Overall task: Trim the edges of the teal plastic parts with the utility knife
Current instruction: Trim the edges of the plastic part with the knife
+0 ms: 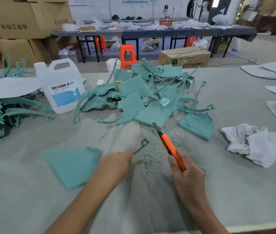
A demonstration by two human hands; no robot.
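Observation:
My left hand grips a teal plastic part that lies low over the table; its flat panel spreads to the left and its thin arm with an eyelet sticks out past my fingers. My right hand holds an orange utility knife, blade out and pointing up-left, apart from the part. A pile of teal plastic parts lies on the table behind. Pale shavings cover the table between my hands.
A white DEXCON jug stands at the left. More teal parts are stacked at the far left under a grey sheet. A white rag lies at the right. Grey sheets and papers sit at the right edge.

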